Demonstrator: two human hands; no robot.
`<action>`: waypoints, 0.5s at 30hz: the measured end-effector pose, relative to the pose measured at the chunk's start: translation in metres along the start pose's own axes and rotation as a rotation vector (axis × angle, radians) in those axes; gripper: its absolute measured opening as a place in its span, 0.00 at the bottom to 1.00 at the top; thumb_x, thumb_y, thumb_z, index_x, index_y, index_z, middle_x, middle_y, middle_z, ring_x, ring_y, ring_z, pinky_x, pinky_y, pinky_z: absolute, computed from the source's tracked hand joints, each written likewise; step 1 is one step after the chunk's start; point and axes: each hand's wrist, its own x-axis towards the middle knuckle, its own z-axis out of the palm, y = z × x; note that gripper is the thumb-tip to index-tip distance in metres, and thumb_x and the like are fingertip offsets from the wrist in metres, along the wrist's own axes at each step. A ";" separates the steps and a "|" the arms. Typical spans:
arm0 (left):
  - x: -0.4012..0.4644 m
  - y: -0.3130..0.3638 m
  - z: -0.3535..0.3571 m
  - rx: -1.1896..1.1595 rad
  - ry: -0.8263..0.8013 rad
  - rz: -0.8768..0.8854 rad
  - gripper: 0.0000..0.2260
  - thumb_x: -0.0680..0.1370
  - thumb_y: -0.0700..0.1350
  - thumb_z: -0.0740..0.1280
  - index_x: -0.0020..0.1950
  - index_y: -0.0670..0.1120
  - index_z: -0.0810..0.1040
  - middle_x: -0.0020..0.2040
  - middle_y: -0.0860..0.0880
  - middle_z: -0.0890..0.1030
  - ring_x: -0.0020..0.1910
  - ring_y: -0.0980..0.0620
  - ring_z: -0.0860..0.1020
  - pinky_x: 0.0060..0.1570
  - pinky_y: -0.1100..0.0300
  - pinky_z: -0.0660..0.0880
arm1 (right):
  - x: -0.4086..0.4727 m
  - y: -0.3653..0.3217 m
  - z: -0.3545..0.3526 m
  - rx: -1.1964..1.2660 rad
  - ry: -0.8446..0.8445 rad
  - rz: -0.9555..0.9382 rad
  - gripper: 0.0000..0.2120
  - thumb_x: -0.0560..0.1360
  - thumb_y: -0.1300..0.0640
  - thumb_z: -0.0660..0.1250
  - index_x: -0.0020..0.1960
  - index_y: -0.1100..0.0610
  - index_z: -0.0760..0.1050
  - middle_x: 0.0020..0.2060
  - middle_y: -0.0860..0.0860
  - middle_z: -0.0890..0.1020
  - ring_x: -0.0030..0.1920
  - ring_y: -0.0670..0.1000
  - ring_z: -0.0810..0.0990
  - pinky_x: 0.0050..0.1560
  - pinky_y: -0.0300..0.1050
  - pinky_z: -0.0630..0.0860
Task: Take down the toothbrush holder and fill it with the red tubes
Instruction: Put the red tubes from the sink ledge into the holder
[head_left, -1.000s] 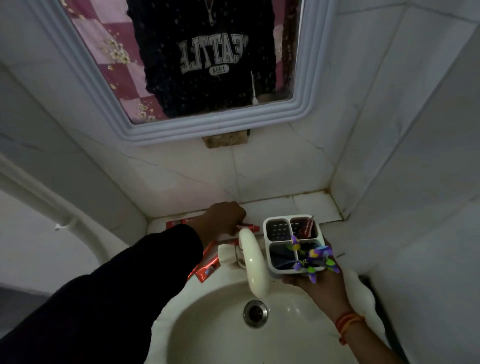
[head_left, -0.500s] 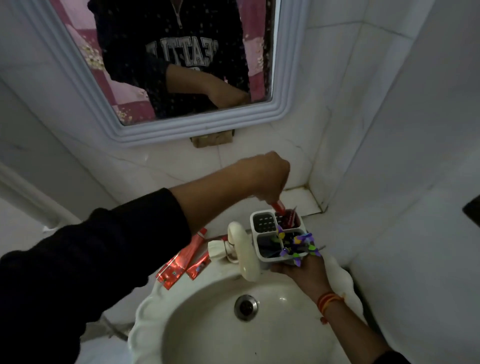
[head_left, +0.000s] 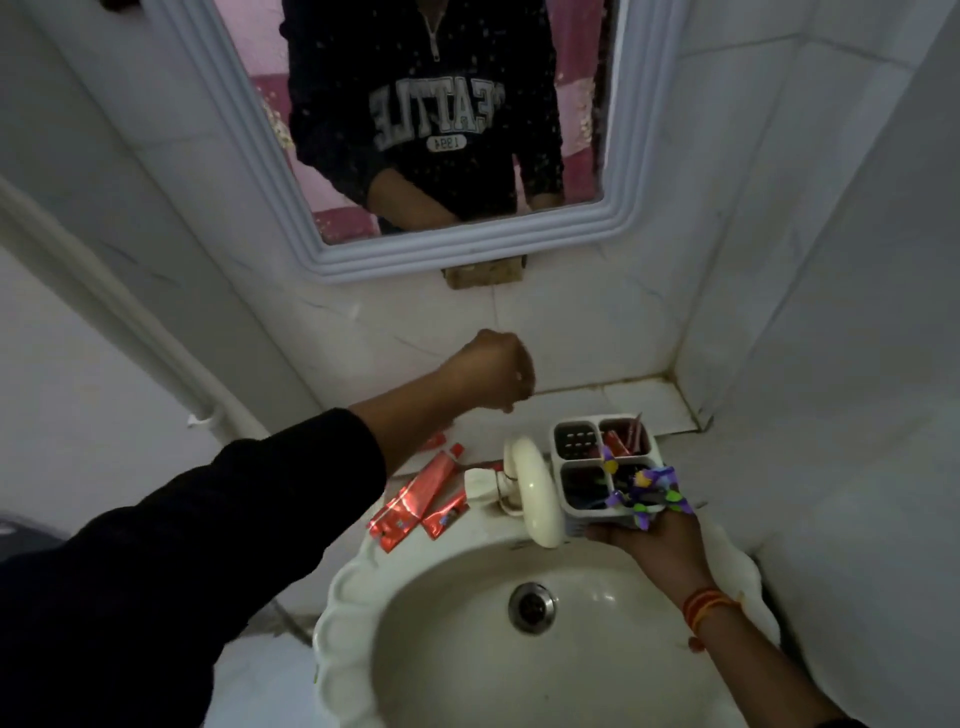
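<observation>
right grip (head_left: 652, 535) cups the toothbrush holder (head_left: 605, 467); left grip (head_left: 493, 371) curled, contents hidden.

A white plastic four-compartment toothbrush holder (head_left: 602, 467) sits upright on the right fingers (head_left: 618, 535), red tubes (head_left: 626, 441) in its far-right compartment; more shiny red tubes (head_left: 415, 499) lie flat, well left.

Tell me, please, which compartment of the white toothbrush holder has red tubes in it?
The back right compartment; the perforated back left compartment shows no tubes.
</observation>
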 end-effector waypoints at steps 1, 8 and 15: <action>-0.004 -0.017 0.004 0.105 -0.039 -0.060 0.10 0.78 0.43 0.70 0.56 0.40 0.85 0.50 0.44 0.87 0.47 0.46 0.86 0.46 0.60 0.80 | 0.000 0.001 0.000 -0.015 0.008 0.003 0.43 0.45 0.43 0.85 0.58 0.56 0.79 0.51 0.45 0.85 0.53 0.38 0.82 0.55 0.32 0.78; -0.026 -0.102 0.078 0.366 -0.251 -0.279 0.22 0.80 0.54 0.65 0.69 0.42 0.76 0.72 0.44 0.76 0.70 0.45 0.75 0.68 0.54 0.73 | 0.001 0.006 0.001 -0.113 0.032 0.032 0.36 0.51 0.57 0.87 0.57 0.55 0.80 0.51 0.49 0.86 0.55 0.48 0.84 0.60 0.54 0.79; -0.035 -0.100 0.088 0.257 -0.115 -0.176 0.18 0.82 0.52 0.61 0.67 0.44 0.77 0.60 0.41 0.81 0.58 0.43 0.80 0.60 0.49 0.78 | 0.005 0.008 0.003 -0.084 0.018 0.022 0.36 0.52 0.62 0.86 0.58 0.56 0.79 0.52 0.49 0.86 0.56 0.47 0.83 0.58 0.49 0.79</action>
